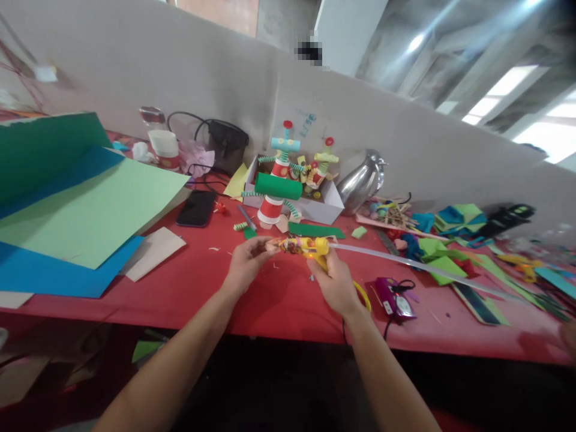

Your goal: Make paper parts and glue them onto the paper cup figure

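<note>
My right hand (335, 282) is wrapped round the handle of a yellow hot glue gun (320, 246). A long translucent glue stick (418, 264) runs out of its back to the right. Its nozzle points left, towards my left hand (247, 261). The fingers of that hand are pinched together at the nozzle; whatever is between them is too small to name. Just behind the gun stands a figure built from a red and white paper cup (270, 210), a green paper roll (279, 186) and coiled paper arms. A flat green strip (316, 231) lies near the gun.
Large coloured paper sheets (103, 210) cover the left side, beside a phone (196, 208). A white box (321, 210) with another cup figure and a steel jug (363, 180) stand by the partition. At right lie a purple box with a cord (396, 298) and paper scraps (441, 270).
</note>
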Motion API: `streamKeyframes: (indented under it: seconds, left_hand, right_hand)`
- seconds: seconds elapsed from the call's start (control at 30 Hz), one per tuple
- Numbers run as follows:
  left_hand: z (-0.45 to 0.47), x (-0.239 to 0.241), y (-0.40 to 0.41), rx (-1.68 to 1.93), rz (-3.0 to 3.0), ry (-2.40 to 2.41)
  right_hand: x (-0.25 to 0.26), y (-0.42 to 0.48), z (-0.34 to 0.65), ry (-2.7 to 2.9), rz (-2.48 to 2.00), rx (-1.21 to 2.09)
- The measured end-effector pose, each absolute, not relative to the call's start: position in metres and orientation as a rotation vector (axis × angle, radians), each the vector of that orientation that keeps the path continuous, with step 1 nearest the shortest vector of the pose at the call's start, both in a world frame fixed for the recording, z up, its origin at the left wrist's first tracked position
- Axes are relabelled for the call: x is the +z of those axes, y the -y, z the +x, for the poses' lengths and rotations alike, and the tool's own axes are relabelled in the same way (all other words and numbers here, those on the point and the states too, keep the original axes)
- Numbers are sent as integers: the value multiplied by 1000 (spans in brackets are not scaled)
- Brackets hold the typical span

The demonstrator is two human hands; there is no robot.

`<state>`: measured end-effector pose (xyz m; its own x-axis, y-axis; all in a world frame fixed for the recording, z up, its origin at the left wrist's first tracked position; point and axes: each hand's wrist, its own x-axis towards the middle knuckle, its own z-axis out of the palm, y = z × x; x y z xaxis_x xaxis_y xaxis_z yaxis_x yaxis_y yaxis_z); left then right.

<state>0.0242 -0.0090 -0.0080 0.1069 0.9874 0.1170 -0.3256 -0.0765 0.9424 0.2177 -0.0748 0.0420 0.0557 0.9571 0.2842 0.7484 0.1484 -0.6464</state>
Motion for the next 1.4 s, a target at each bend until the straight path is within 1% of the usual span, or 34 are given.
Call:
streamKeyframes:
  seconds: [0.13, 0.37, 0.5, 0.57, 0.6, 0.7, 0.83, 0.9, 0.93, 1.0, 1.03, 1.1, 1.2, 1.4]
  left_hand:
    - [24, -9, 8, 1328, 1100, -841]
    - [23, -16, 4, 1350, 1072, -872]
    - [23, -14, 5, 1361, 1111, -850]
    - [22, -12, 7, 1353, 1133, -801]
    - [21, -11, 7, 1353, 1133, -779]
    - [20, -7, 10, 1344, 1127, -728]
    - [19, -4, 12, 1305, 1144, -684]
    - [19, -4, 12, 1294, 1146, -681]
    - [19, -5, 12, 1287, 1149, -685]
    - [18, -7, 11, 1272, 1156, -690]
    - [18, -7, 11, 1261, 1155, -687]
    - [18, -8, 10, 1247, 1145, -675]
    - [18, -8, 9, 1262, 1137, -672]
    - [20, -10, 12, 1240, 1172, -644]
  right_hand:
    - [40, 75, 219, 1706, -1629, 362]
    - [41, 77, 226, 1653, -1540, 493]
    - [41, 60, 263, 1391, -1519, 745]
    - [38, 46, 287, 1251, -1619, 819]
    - [35, 38, 299, 1228, -1719, 796]
    - [28, 22, 326, 1252, -2024, 589]
    - [26, 24, 323, 1245, -2138, 320]
    - [30, 34, 299, 1402, -2038, 103]
    - [32, 39, 283, 1580, -1900, 17]
    - [35, 47, 246, 1921, -1498, 85]
    - [36, 49, 228, 1993, -1329, 144]
    - [35, 50, 200, 1966, -1155, 169]
    - [28, 45, 181, 1836, -1074, 197]
    - [16, 41, 181, 1737, -1045, 198]
